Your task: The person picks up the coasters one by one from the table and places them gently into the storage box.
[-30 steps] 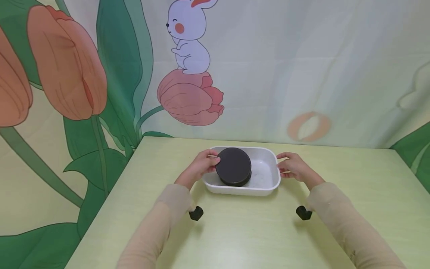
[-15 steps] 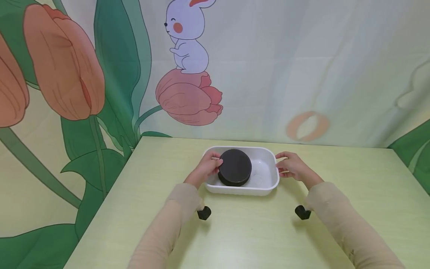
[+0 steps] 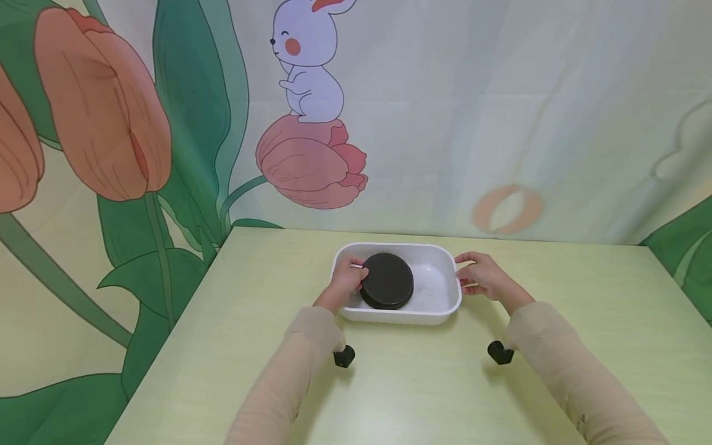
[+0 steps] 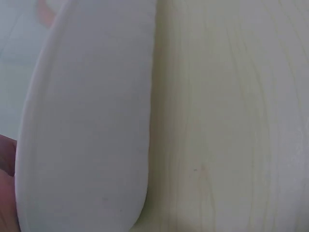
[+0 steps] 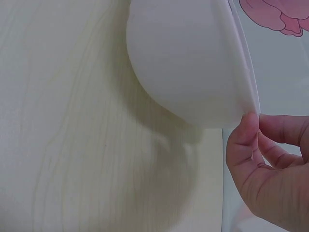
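Note:
A white rectangular tray with rounded corners [image 3: 436,287] sits on the table. In its left half lies a round black container with a flat top [image 3: 387,279]. My left hand [image 3: 346,278] reaches over the tray's left end and pinches the left edge of the black container, thumb on top. In the left wrist view only a bit of the fingers [image 4: 7,188] shows beyond the tray's wall [image 4: 91,116]. At the tray's right end, my right hand [image 3: 484,276] pinches the rim, as the thumb and fingers [image 5: 246,126] show in the right wrist view.
The pale green wood-grain table [image 3: 423,383] reaches back to a hanging cloth [image 3: 423,123] printed with tulips and a rabbit. Black camera mounts [image 3: 344,356] hang under both sleeves [image 3: 295,371].
My left hand has moved right, over the tray. The black container's top has come down and in line with its lower part. My right hand has stayed at the rim.

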A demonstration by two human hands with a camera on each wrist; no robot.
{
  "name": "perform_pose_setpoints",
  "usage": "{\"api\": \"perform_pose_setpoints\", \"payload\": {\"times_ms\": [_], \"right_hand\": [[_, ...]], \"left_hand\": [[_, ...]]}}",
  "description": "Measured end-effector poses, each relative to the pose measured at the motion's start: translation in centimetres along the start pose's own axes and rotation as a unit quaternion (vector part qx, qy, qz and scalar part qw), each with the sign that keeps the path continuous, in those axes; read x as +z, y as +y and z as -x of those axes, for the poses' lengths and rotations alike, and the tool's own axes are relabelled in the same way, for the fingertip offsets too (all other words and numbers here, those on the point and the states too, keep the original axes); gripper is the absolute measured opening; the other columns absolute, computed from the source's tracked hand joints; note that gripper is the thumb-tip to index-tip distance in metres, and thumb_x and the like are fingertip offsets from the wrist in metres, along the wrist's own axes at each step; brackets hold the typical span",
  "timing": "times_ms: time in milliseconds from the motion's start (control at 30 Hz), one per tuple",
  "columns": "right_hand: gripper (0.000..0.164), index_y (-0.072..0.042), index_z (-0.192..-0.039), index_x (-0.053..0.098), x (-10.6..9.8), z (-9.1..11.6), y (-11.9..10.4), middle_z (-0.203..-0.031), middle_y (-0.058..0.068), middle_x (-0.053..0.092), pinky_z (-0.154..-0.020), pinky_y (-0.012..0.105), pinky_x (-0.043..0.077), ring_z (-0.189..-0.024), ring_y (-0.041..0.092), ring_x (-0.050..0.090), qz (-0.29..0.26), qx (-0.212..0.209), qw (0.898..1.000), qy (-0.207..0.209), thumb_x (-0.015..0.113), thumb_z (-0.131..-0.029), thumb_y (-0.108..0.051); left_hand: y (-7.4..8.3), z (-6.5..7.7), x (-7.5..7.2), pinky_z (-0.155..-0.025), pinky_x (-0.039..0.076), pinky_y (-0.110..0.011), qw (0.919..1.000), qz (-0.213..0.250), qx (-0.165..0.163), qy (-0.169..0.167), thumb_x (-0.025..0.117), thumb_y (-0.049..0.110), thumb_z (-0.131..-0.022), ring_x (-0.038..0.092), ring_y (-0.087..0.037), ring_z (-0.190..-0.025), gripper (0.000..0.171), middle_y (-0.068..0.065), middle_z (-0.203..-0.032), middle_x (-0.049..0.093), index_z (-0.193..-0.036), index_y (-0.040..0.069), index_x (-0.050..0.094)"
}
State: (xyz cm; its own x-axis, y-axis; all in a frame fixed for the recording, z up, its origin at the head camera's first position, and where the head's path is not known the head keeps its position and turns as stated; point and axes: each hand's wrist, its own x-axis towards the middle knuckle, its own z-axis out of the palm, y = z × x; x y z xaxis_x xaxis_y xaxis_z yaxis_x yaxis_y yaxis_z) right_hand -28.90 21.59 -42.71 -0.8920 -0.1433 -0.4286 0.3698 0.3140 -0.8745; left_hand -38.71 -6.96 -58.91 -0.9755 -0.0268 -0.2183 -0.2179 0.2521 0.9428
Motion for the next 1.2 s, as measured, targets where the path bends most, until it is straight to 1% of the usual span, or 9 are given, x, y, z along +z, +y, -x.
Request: {"api": "perform_pose_setpoints", "payload": {"times_ms": [200, 333, 633, 733, 800, 900, 1033, 1133, 1200], "right_hand": [[0.046, 0.002, -0.127, 0.031, 0.0, 0.1, 0.0, -0.069, 0.0, 0.054, -0.057, 0.024, 0.048, -0.061, 0.01, 0.052, 0.001, -0.003, 1.0, -0.001, 0.049, -0.084, -0.001], [0.046, 0.002, -0.127, 0.031, 0.0, 0.1, 0.0, -0.069, 0.0, 0.054, -0.057, 0.024, 0.049, -0.06, 0.01, 0.053, -0.002, -0.004, 1.0, -0.003, 0.049, -0.084, 0.0], [0.046, 0.003, -0.127, 0.031, 0.1, -0.1, 0.2, -0.068, -0.001, 0.054, -0.056, 0.023, 0.048, -0.059, 0.009, 0.053, -0.003, -0.007, 1.0, -0.002, 0.048, -0.084, 0.0], [0.046, 0.003, -0.127, 0.031, 0.2, -0.2, 0.2, -0.068, -0.001, 0.053, -0.056, 0.023, 0.048, -0.06, 0.009, 0.052, -0.003, -0.008, 1.0, -0.005, 0.048, -0.084, 0.0], [0.046, 0.003, -0.127, 0.031, 0.2, -0.2, 0.1, -0.068, 0.0, 0.053, -0.056, 0.023, 0.048, -0.06, 0.01, 0.052, -0.003, -0.008, 1.0, -0.006, 0.048, -0.084, 0.0], [0.046, 0.002, -0.127, 0.031, 0.3, -0.2, 0.1, -0.069, 0.0, 0.053, -0.056, 0.024, 0.048, -0.06, 0.01, 0.052, -0.003, -0.008, 1.0, -0.007, 0.048, -0.084, 0.0], [0.046, 0.003, -0.127, 0.031, 0.3, -0.3, 0.0, -0.068, 0.0, 0.053, -0.056, 0.024, 0.048, -0.059, 0.01, 0.052, -0.004, -0.008, 1.0, -0.008, 0.048, -0.084, 0.0], [0.046, 0.003, -0.127, 0.031, 0.3, -0.3, 0.0, -0.067, 0.0, 0.053, -0.057, 0.024, 0.048, -0.059, 0.01, 0.052, -0.004, -0.008, 1.0, -0.007, 0.048, -0.084, 0.0], [0.046, 0.003, -0.126, 0.031, 0.4, -0.4, 0.0, -0.068, 0.001, 0.053, -0.057, 0.024, 0.048, -0.06, 0.01, 0.052, -0.002, -0.009, 1.0, -0.007, 0.048, -0.084, 0.0]], "left_hand": [[-4.5, -4.9, 1.4, -0.054, 0.044, -0.027, 0.9868, -0.142, 0.037, 0.069, 0.062, 0.017, -0.078, 0.056, -0.013, -0.068, 0.019, 0.0, -0.082, 0.059, -0.094, 0.018, 0.051], [-7.6, -7.9, 1.6, -0.063, 0.042, -0.026, 0.9762, -0.194, 0.056, 0.08, 0.064, 0.023, -0.075, 0.054, -0.012, -0.076, 0.02, 0.006, -0.084, 0.059, -0.09, 0.025, 0.051], [-10.6, -10.5, 1.8, -0.063, 0.039, -0.027, 0.954, -0.277, 0.061, 0.098, 0.058, 0.024, -0.07, 0.051, -0.017, -0.077, 0.021, 0.006, -0.087, 0.057, -0.088, 0.03, 0.05], [-9.7, -9.5, 1.6, -0.063, 0.039, -0.028, 0.9494, -0.293, 0.059, 0.096, 0.055, 0.02, -0.069, 0.052, -0.018, -0.077, 0.021, 0.004, -0.087, 0.058, -0.088, 0.028, 0.052], [-8.1, -7.7, 1.3, -0.064, 0.039, -0.027, 0.9473, -0.299, 0.06, 0.099, 0.053, 0.018, -0.069, 0.052, -0.017, -0.077, 0.021, 0.004, -0.086, 0.058, -0.087, 0.027, 0.052], [-9.4, -9.3, 1.5, -0.065, 0.04, -0.027, 0.9464, -0.301, 0.058, 0.102, 0.052, 0.022, -0.069, 0.052, -0.017, -0.077, 0.02, 0.006, -0.086, 0.057, -0.087, 0.03, 0.05], [-8.9, -8.9, 1.2, -0.062, 0.039, -0.026, 0.9487, -0.293, 0.061, 0.101, 0.055, 0.024, -0.071, 0.051, -0.017, -0.077, 0.019, 0.005, -0.088, 0.058, -0.089, 0.029, 0.05], [-3.8, -3.4, 0.3, -0.062, 0.04, -0.026, 0.9528, -0.283, 0.062, 0.089, 0.056, 0.02, -0.075, 0.052, -0.018, -0.078, 0.018, 0.001, -0.091, 0.059, -0.092, 0.023, 0.052], [-1.9, -1.4, 0.0, -0.06, 0.039, -0.027, 0.9519, -0.282, 0.077, 0.092, 0.056, 0.017, -0.075, 0.052, -0.018, -0.075, 0.017, -0.002, -0.089, 0.06, -0.092, 0.019, 0.053]]}}
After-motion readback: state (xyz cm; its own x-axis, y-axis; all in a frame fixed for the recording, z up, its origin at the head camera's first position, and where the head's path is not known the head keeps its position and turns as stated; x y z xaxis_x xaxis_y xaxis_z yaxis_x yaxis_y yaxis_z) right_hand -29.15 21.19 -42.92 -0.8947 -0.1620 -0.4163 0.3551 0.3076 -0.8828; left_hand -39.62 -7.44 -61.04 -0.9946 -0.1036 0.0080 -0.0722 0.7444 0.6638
